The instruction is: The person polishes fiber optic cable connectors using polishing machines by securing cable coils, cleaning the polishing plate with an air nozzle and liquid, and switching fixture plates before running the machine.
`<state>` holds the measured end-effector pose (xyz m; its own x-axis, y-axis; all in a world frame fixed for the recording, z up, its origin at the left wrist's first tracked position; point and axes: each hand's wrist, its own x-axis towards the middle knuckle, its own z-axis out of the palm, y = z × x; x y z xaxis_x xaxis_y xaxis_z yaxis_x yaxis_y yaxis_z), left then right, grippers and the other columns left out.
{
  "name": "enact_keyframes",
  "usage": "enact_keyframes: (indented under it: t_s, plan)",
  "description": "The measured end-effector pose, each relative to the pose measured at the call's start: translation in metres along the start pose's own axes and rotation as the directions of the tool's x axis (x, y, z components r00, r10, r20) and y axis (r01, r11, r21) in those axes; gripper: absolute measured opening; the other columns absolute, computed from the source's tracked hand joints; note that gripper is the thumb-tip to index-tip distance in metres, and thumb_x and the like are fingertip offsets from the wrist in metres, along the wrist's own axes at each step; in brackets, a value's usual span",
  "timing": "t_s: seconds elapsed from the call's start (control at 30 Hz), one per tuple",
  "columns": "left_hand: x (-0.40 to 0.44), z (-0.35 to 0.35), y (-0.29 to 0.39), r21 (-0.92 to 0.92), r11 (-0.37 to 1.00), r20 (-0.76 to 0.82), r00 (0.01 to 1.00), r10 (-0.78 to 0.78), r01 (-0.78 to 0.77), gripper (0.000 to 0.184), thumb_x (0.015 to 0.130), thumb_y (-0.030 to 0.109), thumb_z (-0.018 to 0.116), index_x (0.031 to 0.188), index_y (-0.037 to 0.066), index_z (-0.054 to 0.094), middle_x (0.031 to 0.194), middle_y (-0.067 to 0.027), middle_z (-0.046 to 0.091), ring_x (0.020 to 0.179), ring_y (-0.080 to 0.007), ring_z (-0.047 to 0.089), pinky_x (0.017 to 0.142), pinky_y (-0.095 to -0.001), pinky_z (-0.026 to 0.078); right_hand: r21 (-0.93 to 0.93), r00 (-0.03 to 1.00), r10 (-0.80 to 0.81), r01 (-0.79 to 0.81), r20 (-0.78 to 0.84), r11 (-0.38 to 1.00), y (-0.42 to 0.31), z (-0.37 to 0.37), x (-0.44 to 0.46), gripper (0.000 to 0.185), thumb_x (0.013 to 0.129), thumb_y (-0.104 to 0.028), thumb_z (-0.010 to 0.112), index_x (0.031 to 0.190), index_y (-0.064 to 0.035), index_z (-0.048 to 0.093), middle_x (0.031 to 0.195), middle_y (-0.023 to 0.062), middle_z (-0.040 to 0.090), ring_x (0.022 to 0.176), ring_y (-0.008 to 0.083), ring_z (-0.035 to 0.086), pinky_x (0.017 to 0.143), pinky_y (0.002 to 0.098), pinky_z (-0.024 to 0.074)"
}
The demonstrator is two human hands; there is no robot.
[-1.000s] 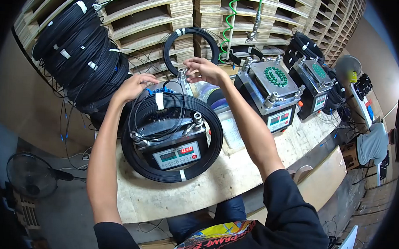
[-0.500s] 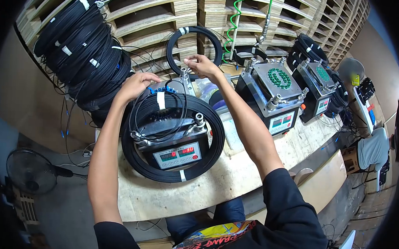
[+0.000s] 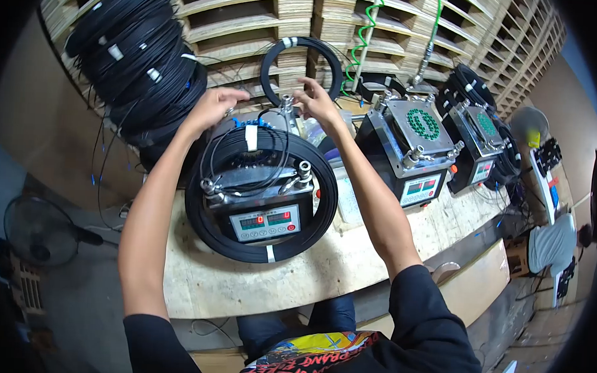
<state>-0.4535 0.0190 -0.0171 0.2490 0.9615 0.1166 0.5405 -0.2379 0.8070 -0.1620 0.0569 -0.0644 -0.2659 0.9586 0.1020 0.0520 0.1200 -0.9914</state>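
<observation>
A black cable coil (image 3: pixel 194 212) bound with white tape hangs around the front of a metal machine, whose display panel (image 3: pixel 264 223) shows red digits. Blue connectors (image 3: pixel 251 124) line the machine's top, with thin cable loops falling in front. My left hand (image 3: pixel 215 109) is over the back left corner, fingers stretched to the right beside a metal knob. At the back right, my right hand (image 3: pixel 317 106) has its fingers apart near another metal clamp knob (image 3: pixel 287 102). Neither hand visibly holds anything; whether the fingertips touch the knobs I cannot tell.
A tall stack of black cable coils (image 3: pixel 127 59) stands at left. Another coil (image 3: pixel 269 72) leans upright behind the machine. To the right are two similar machines, the nearer with a green-dotted top plate (image 3: pixel 421 124). A fan (image 3: pixel 40 232) stands at lower left.
My right hand has opened its fingers and come down closer to the back right knob. My left hand has lifted slightly off the machine's top. The right display went from 030 to 0.
</observation>
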Motion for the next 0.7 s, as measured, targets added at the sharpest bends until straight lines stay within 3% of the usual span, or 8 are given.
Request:
enact_keyframes:
  t_s: [0.03, 0.1, 0.17, 0.2, 0.23, 0.33, 0.43, 0.7]
  plan:
    - [-0.006, -0.004, 0.007, -0.153, 0.979, -0.050, 0.988, -0.145, 0.136, 0.027, 0.099, 0.015, 0.058, 0.120, 0.011, 0.075, 0.115, -0.0061, 0.074, 0.102, -0.0124, 0.064, 0.089, -0.0275, 0.049, -0.115, 0.996, -0.037, 0.027, -0.083, 0.993, -0.002, 0.006, -0.005, 0.053, 0.102, -0.027, 0.062, 0.148, -0.0099, 0.042, 0.096, 0.0092, 0.068, 0.077, 0.0114, 0.063, 0.060, 0.0263, 0.0481]
    - [0.000, -0.009, -0.028, -0.364, 0.931, -0.176, 0.981, -0.075, 0.006, 0.029, 0.101, 0.027, 0.060, 0.121, 0.012, 0.075, 0.116, -0.0064, 0.073, 0.105, -0.0147, 0.064, 0.092, -0.0280, 0.047, -0.281, 0.944, -0.292, 0.242, -0.154, 0.929, -0.004, 0.014, -0.024, 0.048, 0.103, -0.025, 0.060, 0.147, -0.0103, 0.046, 0.096, 0.0071, 0.066, 0.082, 0.0104, 0.063, 0.065, 0.0259, 0.0488]
    - [-0.021, -0.015, -0.005, -0.262, 0.889, -0.072, 0.911, -0.406, 0.376, 0.066, 0.094, 0.065, 0.059, 0.125, 0.007, 0.071, 0.127, -0.0099, 0.067, 0.120, -0.0219, 0.057, 0.098, -0.0416, 0.044, -0.279, 0.898, -0.377, 0.311, -0.227, 0.909, -0.023, 0.029, -0.067, 0.040, 0.102, -0.022, 0.060, 0.139, -0.0091, 0.054, 0.095, 0.0120, 0.067, 0.081, 0.0149, 0.061, 0.072, 0.0322, 0.0493]
    - [-0.011, -0.017, -0.038, -0.423, 0.792, 0.133, 0.895, -0.426, 0.440, 0.079, 0.089, 0.076, 0.056, 0.126, 0.007, 0.069, 0.130, -0.0113, 0.065, 0.122, -0.0229, 0.055, 0.097, -0.0438, 0.043, -0.272, 0.891, -0.376, 0.307, -0.254, 0.912, -0.036, 0.041, -0.092, 0.037, 0.102, -0.022, 0.060, 0.136, -0.0090, 0.056, 0.096, 0.0114, 0.066, 0.082, 0.0148, 0.060, 0.073, 0.0326, 0.0493]
    - [-0.016, -0.013, -0.037, -0.497, 0.699, 0.151, 0.845, -0.513, 0.514, 0.083, 0.088, 0.079, 0.054, 0.126, 0.007, 0.069, 0.129, -0.0123, 0.064, 0.118, -0.0228, 0.055, 0.095, -0.0418, 0.043, -0.267, 0.882, -0.375, 0.303, -0.285, 0.915, -0.048, 0.050, -0.116, 0.034, 0.102, -0.022, 0.060, 0.133, -0.0090, 0.058, 0.096, 0.0108, 0.066, 0.084, 0.0147, 0.060, 0.074, 0.0329, 0.0492]
    - [-0.018, -0.006, -0.046, -0.736, 0.539, 0.253, 0.905, -0.342, 0.410, 0.075, 0.092, 0.074, 0.051, 0.111, 0.005, 0.073, 0.099, -0.0082, 0.076, 0.092, -0.0201, 0.069, 0.089, -0.0362, 0.053, -0.421, 0.885, -0.378, 0.245, -0.271, 0.874, -0.056, 0.067, -0.152, 0.029, 0.103, -0.021, 0.057, 0.129, -0.0076, 0.060, 0.097, 0.0116, 0.065, 0.086, 0.0226, 0.061, 0.079, 0.0361, 0.0485]
    - [-0.022, -0.005, -0.042, -0.799, 0.480, 0.258, 0.928, -0.271, 0.362, 0.061, 0.097, 0.056, 0.061, 0.115, -0.002, 0.066, 0.107, -0.0156, 0.075, 0.101, -0.0217, 0.071, 0.088, -0.0348, 0.058, -0.614, 0.775, -0.546, 0.271, -0.317, 0.741, -0.052, 0.081, -0.155, 0.023, 0.101, -0.013, 0.053, 0.120, -0.0045, 0.062, 0.105, 0.0180, 0.065, 0.095, 0.0361, 0.062, 0.083, 0.0427, 0.0475]
    - [-0.011, 0.008, -0.061, -0.937, 0.321, -0.050, 0.860, -0.507, 0.135, 0.036, 0.093, 0.040, 0.072, 0.111, 0.011, 0.060, 0.099, -0.0109, 0.073, 0.086, -0.0212, 0.071, 0.073, -0.0392, 0.059, -0.783, 0.688, -0.679, 0.264, -0.257, 0.563, -0.048, 0.087, -0.155, 0.027, 0.093, -0.005, 0.051, 0.117, -0.0038, 0.062, 0.102, 0.0177, 0.064, 0.093, 0.0386, 0.062, 0.081, 0.0461, 0.0479]
